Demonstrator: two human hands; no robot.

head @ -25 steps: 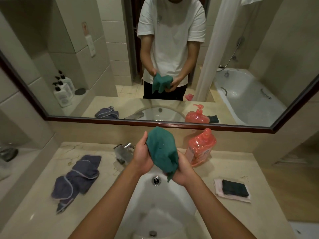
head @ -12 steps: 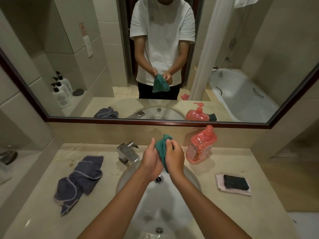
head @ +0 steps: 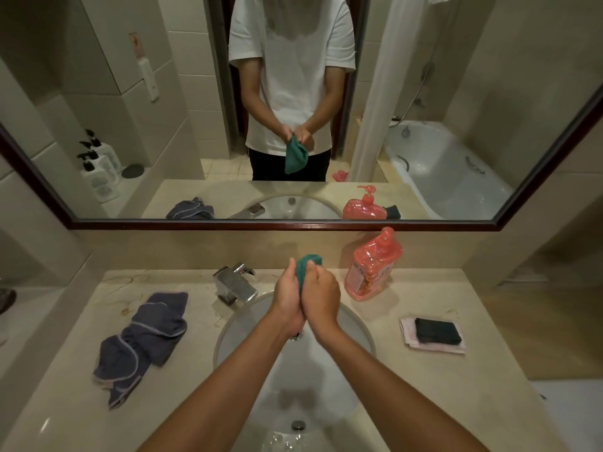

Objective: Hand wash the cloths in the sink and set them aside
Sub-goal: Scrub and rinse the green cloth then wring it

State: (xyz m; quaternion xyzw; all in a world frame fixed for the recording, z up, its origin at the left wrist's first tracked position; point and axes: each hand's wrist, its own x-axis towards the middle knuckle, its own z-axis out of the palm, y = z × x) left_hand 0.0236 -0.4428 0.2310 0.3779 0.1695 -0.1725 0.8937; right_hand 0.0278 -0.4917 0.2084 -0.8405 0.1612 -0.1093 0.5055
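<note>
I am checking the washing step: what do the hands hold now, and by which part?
Both hands, left hand and right hand, grip the bunched teal-green cloth around its upper part, above the white sink.

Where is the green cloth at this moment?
In the head view the green cloth is squeezed between the left hand and the right hand, above the sink, between the faucet and the pink soap bottle.

Dim warm light, wide-angle edge distortion
</note>
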